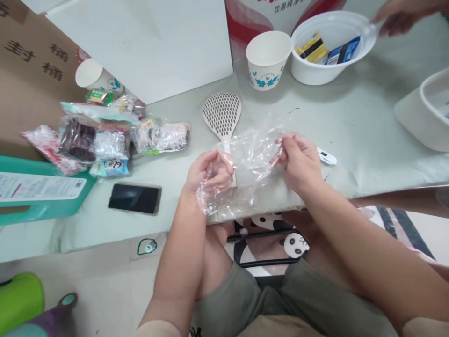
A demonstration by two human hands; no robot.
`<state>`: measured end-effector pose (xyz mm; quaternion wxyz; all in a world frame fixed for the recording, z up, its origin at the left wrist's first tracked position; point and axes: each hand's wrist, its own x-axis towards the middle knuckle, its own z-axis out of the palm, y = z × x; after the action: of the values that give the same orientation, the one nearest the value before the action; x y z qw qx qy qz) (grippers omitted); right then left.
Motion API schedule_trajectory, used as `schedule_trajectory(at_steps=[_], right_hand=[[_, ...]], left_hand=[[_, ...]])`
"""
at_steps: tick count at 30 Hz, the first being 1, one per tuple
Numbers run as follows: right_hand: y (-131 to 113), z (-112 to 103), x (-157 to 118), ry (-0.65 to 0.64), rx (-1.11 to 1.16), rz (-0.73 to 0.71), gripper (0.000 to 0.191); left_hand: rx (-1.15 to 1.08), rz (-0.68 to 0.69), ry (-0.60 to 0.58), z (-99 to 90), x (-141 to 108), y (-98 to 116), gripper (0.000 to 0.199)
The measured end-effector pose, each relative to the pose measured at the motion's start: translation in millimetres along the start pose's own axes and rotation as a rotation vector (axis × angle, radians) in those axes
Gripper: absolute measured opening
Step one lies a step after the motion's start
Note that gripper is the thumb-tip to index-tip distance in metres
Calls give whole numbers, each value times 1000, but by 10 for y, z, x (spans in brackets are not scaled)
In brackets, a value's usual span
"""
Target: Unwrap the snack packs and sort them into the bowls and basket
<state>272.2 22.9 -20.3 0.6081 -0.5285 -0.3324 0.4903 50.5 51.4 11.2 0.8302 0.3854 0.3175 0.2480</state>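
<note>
A clear plastic bag (pixel 257 152) is stretched between my two hands above the front of the table. My left hand (pixel 212 173) has its fingers curled round one side of the crumpled film. At the other side, my right hand (pixel 298 159) pinches the film between thumb and fingers. Beneath the bag lies a pale skimmer (pixel 222 112) with a perforated head, its handle partly hidden by my left hand and the film. A small white object with a dark window, like a digital thermometer (pixel 327 156), rests just beyond my right hand.
Packaged snacks (pixel 94 138), a phone (pixel 134 198) and a green jug (pixel 42 189) are at the left. A paper cup (pixel 268 61) stands beside a white tub (pixel 315 75) holding packets; another person's hand (pixel 403 18) touches its rim. Another white container (pixel 414 110) stands right.
</note>
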Motion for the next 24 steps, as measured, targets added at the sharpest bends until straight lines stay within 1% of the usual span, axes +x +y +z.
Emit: schedule_trajectory(at_steps=[2,4,6,8,9,11,13,14,16,18,19,20,22,23,24], right_hand=[[-40,-36,58,167,62,41,31],[-89,-63,114,300,121,62,29],[-133,-76,144,350,171,86,27],[-157,-82,142,328,196,129,25],[-161,-85,132,301,191,149,25],[-158,-95,102,249,142,162,25],[-147,-110,74,221,58,148,25],[-141,-118,65,211,13,140,24],[-132,-133,57,211,-62,131,21],[-126,-143,59,209,-103,138,19],[-122,-145,61,207,-113,144,18],[-119,-146,63,205,-122,150,18],[-114,-141,63,186,-142,150,19],[-111,-136,61,174,-157,141,20],[-109,-132,59,161,-173,131,22]], left_hand=[[72,76,184,-51,44,64,57],[172,178,390,-112,102,72,58],[282,284,552,-170,154,39,57],[352,398,651,-228,179,2,52],[375,447,665,-260,180,-9,50],[466,538,629,-336,163,-11,52],[640,634,577,-423,133,7,63],[724,697,571,-463,117,20,69],[811,870,613,-508,80,49,72],[844,1002,645,-484,41,72,64],[905,998,625,-444,26,77,61],[1017,953,580,-393,16,74,62],[1285,743,435,-281,23,45,70],[1341,672,405,-234,41,21,68],[1358,615,394,-198,65,-6,57]])
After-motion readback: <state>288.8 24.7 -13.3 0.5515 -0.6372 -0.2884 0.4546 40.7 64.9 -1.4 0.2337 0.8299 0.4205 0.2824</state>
